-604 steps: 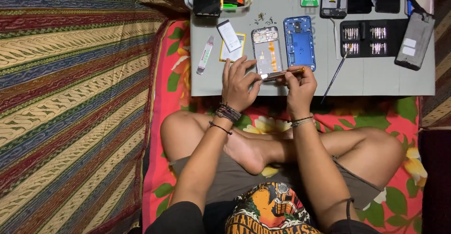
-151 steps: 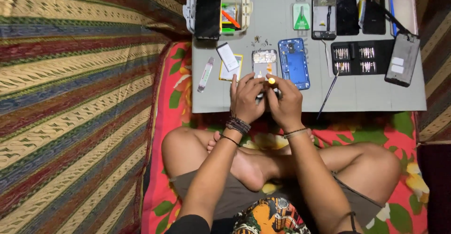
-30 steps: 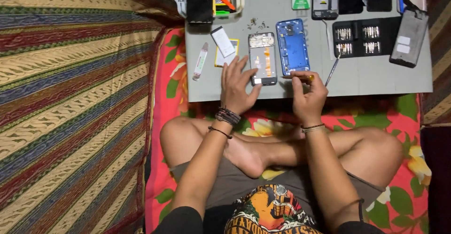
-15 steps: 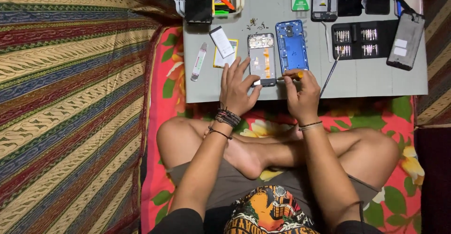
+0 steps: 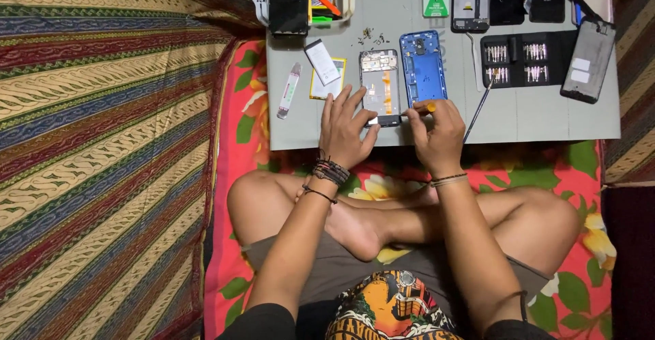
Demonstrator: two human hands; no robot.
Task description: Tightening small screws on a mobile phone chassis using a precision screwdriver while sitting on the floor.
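Showing the work surface: a grey board [image 5: 546,118] is laid across the front of the crossed legs, on a red flowered cloth [image 5: 587,169] beside a striped blanket [image 5: 102,142].
Opened phone: the opened phone [image 5: 381,84] is laid flat near the board's near edge, its long axis running away from the body; its near end is touched by both hands.
Blue back cover: a blue back cover [image 5: 423,67] is laid just beside the phone on its right, parallel to it.
Bit case: a black bit case [image 5: 522,60] is seen further right, well apart from the hands.
Left hand: the left hand [image 5: 344,132] is spread flat, fingers open and pressed on the phone's lower left part; nothing is gripped.
Right hand: the right hand [image 5: 437,135] is closed on a small screwdriver [image 5: 419,108] with a yellow end, pointed left toward the phone's near right corner.
Key relation: the phone lies up and to the left of the right fingers and directly ahead of the left fingers; the left hand is judged the nearer, being in contact over more of it.
Loose screws: small loose screws [image 5: 368,37] are scattered beyond the phone's far end.
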